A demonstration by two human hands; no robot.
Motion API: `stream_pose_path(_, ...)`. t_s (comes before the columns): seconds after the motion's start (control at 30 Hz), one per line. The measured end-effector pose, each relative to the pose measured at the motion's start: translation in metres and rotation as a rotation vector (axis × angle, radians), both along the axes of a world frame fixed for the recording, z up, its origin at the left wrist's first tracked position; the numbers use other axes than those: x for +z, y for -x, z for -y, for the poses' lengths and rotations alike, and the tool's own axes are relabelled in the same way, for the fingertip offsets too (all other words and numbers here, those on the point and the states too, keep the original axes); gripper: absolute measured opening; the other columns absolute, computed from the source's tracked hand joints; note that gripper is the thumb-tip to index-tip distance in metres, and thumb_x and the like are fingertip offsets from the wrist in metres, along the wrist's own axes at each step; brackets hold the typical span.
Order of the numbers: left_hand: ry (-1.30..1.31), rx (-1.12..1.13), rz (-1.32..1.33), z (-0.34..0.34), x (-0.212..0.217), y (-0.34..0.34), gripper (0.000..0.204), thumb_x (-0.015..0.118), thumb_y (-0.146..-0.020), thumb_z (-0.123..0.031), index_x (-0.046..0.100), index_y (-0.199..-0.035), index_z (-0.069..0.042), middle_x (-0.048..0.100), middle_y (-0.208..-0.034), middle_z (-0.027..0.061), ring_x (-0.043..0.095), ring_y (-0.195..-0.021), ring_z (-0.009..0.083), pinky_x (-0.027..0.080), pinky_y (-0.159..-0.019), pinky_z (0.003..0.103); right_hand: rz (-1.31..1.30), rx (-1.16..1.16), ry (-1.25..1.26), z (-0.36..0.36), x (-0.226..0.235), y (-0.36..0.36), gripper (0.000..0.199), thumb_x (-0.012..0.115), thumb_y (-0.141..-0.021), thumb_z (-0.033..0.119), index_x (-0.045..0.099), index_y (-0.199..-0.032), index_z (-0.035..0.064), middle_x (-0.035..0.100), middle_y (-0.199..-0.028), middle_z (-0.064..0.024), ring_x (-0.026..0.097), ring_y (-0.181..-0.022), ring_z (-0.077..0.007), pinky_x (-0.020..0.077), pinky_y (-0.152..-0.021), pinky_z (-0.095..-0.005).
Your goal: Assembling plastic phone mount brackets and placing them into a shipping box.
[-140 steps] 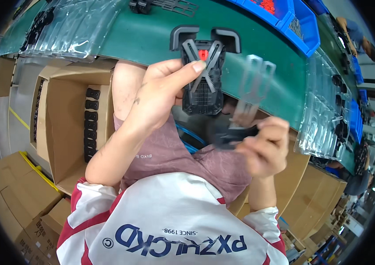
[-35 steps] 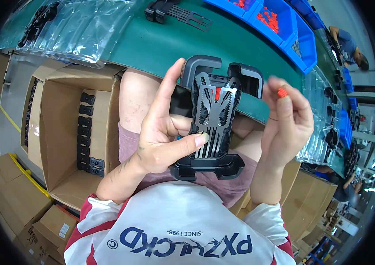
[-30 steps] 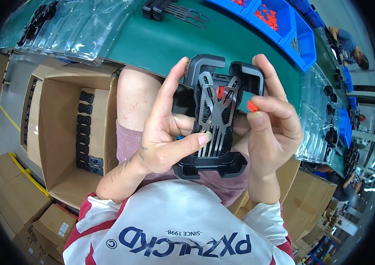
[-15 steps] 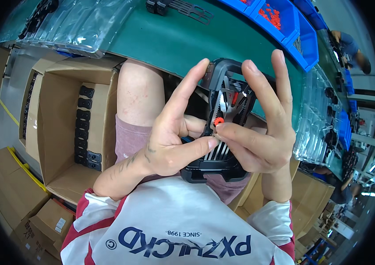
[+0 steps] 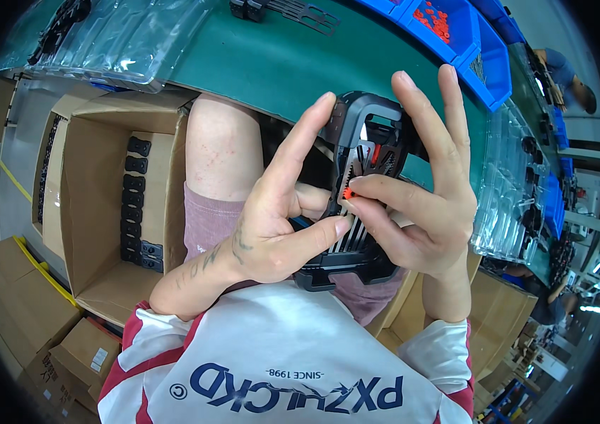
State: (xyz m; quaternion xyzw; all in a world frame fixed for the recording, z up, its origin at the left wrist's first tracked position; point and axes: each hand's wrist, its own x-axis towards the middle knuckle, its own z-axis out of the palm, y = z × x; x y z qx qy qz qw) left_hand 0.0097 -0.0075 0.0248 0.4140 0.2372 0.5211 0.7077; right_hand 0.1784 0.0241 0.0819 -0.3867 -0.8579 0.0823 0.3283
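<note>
Above my lap, my left hand (image 5: 268,237) is closed around the left side of a black plastic frame (image 5: 348,263) with an open loop handle at its far end. Inside the frame are toothed edges, thin metal strips and a slim red piece (image 5: 376,153). My left thumb presses near the strips. My right hand (image 5: 435,219) pinches a small red gear (image 5: 347,193) between thumb and index finger, against a toothed edge in the frame. Its other fingers stretch upward. The fingertips partly cover the gear, and the right hand hides the frame's right side.
A green table (image 5: 257,71) lies ahead. Blue bins (image 5: 487,67) at its far right hold small red parts (image 5: 433,22) and thin metal pieces. Clear plastic trays (image 5: 123,42) sit at the left. An open cardboard box (image 5: 102,205) beside my leg contains several black parts (image 5: 132,201).
The frame has tilted slightly, showing more of its far-end handle. My right index finger has moved up and its thumb has come onto the red gear, covering more of it.
</note>
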Motion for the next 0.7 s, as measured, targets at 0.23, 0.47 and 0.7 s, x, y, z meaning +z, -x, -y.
stream_pose_path(0.23,-0.284,0.004,-0.318,-0.003,-0.003,0.005,0.1,0.052,-0.077,0.015,-0.015,-0.147,-0.011,0.062,-0.107,0.0235,0.054,-0.057,0.0087,0.036,-0.049,0.015,-0.171,-0.043,0.113,0.002,-0.009,0.005,0.023,0.079,-0.059,0.011,0.063,-0.076,0.0111,0.049,-0.133,-0.0169,0.029,-0.134,-0.0406,0.0286,-0.109,-0.0472)
stream_pose_path(0.47,-0.099,0.101,-0.199,0.001,-0.016,-0.001,0.101,0.051,-0.076,0.016,-0.015,-0.147,-0.012,0.062,-0.106,0.024,0.052,-0.052,0.0089,0.036,-0.047,0.016,-0.109,-0.022,0.166,-0.006,-0.012,0.009,0.028,0.079,-0.06,0.011,0.059,-0.079,0.0097,0.048,-0.133,-0.0169,0.037,-0.13,-0.0359,0.0317,-0.106,-0.0443)
stream_pose_path(0.7,-0.085,-0.005,0.096,-0.008,-0.013,0.02,0.095,0.052,-0.076,0.014,-0.009,-0.146,-0.002,0.059,-0.114,0.0222,0.058,-0.062,0.0107,0.043,-0.058,0.016,-0.071,-0.463,-0.155,-0.142,0.011,-0.059,0.044,0.063,-0.084,0.007,0.048,-0.123,-0.0058,0.061,-0.086,-0.0128,0.057,-0.06,-0.0146,0.0476,-0.049,-0.0237)
